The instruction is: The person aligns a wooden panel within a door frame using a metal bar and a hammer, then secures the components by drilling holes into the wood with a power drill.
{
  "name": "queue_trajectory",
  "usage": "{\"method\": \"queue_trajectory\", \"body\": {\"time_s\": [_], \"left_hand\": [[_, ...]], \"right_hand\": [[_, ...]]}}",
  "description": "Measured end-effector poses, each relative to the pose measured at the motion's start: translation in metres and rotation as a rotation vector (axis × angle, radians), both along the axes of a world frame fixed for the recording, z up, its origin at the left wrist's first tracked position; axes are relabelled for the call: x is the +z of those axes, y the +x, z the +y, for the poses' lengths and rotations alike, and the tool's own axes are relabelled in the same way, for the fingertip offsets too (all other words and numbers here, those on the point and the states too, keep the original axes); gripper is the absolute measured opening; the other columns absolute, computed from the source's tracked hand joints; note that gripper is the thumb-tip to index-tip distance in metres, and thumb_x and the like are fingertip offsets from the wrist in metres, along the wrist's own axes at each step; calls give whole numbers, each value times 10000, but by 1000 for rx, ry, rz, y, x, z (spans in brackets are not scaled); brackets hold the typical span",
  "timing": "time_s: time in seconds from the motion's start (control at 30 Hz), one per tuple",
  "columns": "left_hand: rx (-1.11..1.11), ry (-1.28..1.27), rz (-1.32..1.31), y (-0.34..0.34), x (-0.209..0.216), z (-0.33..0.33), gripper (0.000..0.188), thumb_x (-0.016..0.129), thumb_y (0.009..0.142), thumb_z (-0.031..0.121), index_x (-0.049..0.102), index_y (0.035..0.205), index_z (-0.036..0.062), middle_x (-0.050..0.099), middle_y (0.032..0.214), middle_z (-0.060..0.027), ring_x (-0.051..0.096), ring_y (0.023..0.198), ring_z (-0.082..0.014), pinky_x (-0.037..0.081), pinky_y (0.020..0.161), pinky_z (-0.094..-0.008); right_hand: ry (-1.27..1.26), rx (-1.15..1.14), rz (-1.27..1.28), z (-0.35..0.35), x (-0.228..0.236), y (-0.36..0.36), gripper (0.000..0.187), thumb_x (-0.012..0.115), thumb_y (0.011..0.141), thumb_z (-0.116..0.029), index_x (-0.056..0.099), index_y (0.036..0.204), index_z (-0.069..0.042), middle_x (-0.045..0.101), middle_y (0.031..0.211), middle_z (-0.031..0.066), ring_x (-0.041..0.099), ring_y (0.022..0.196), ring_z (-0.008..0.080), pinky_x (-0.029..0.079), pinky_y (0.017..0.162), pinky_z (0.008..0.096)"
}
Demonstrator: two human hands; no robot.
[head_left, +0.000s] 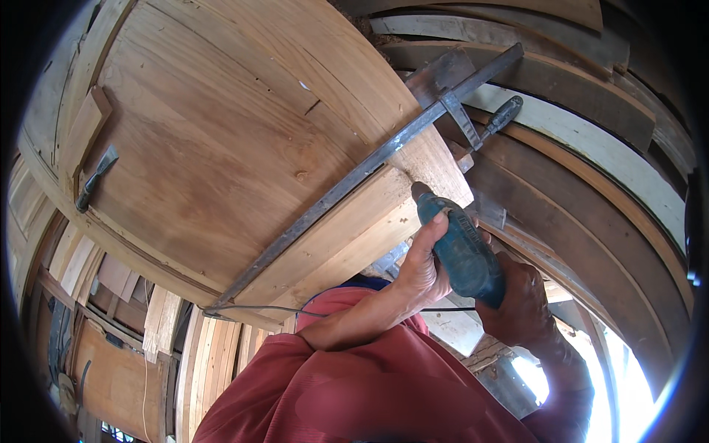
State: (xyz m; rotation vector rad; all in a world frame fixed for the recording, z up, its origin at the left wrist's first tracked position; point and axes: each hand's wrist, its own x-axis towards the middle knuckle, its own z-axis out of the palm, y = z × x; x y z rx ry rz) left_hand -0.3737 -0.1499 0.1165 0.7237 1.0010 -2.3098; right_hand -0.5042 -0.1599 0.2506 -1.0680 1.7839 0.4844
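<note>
The blue power drill (461, 251) is at the right end of the wooden panel (221, 140), its nose pointing to the pale end board (436, 159), where some wood dust lies; whether the bit has entered the wood cannot be told. The left hand (426, 262) holds the drill's body near the front, its thumb pressed along the casing and the other fingers mostly hidden, probably so that the nose does not wander. The right hand (517, 303) is closed around the rear grip, seemingly to give push and control; its fingers are mostly hidden, so whether one presses the trigger cannot be told. Just beside, a long bar clamp (347, 177) crosses the panel, its screw handle (506, 112) beyond the end board, likely to keep the joined pieces tight. Farther away, near the panel's left border, lies a chisel (96, 179), apparently put there to be out of the drill's way.
</note>
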Motion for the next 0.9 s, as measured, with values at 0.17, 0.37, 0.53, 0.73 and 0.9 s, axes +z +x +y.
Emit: {"method": "queue_trajectory", "body": {"time_s": [0.17,0.37,0.53,0.73,0.9], "left_hand": [[-19,-82,47,1,-10,12,545,680,916,477,588,1229,41,633,1201,-154,634,1153,-345,525,1004,-513],[-8,-54,7,2,-11,12,564,656,922,498,591,1234,32,632,1208,-153,624,1165,-330,531,988,-497],[4,-63,13,3,-14,10,560,628,934,502,593,1240,34,636,1198,-154,620,1164,-329,532,985,-490],[24,-99,4,1,-19,12,573,629,924,511,604,1224,24,636,1198,-170,635,1133,-331,543,967,-480],[56,-133,66,0,-24,13,590,628,921,514,608,1218,5,652,1147,-175,638,1115,-331,542,967,-468]], "right_hand": [[-19,-6,-33,0,-2,-1,533,760,716,-106,553,1178,57,649,931,262,638,894,451,479,815,549],[26,28,-21,-3,-4,1,529,763,715,-123,539,1174,18,648,946,256,632,911,456,473,841,549],[88,23,-27,-6,-9,1,579,763,706,-121,535,1222,11,648,956,250,629,940,453,469,877,543],[36,62,-14,-7,-10,0,584,753,709,-117,542,1235,19,663,984,259,638,968,457,469,898,537],[57,75,-34,-10,-12,-2,611,748,718,-132,538,1270,25,671,1002,258,640,997,460,464,921,536]]}}
